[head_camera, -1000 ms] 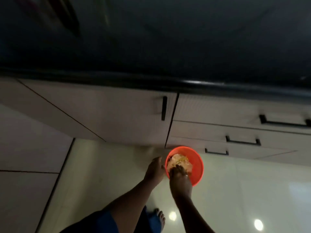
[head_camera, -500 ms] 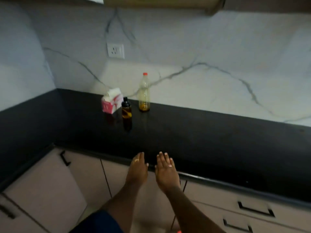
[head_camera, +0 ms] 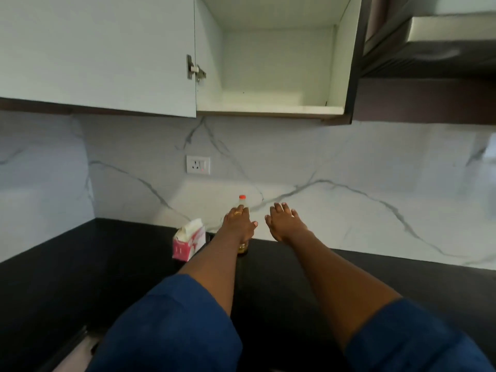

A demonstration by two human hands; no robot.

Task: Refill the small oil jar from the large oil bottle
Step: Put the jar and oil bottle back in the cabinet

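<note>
Our left hand [head_camera: 237, 224] could tip the bottle [head_camera: 242, 197] if it lands flat against the neck. The bottle is tall and narrow, and it stands upright at the back of the tabletop [head_camera: 80, 264], close to the wall, with a tissue box [head_camera: 188, 242] near its left. A loose grasp high up would, we judge, let it topple or slide. That hand lies in front of the bottle with fingers straight, grasping nothing; we cannot tell whether it touches the bottle. Our right hand [head_camera: 284, 224] hovers just beside it, fingers spread and released. We cannot see the jar; the left forearm may hide it.
</note>
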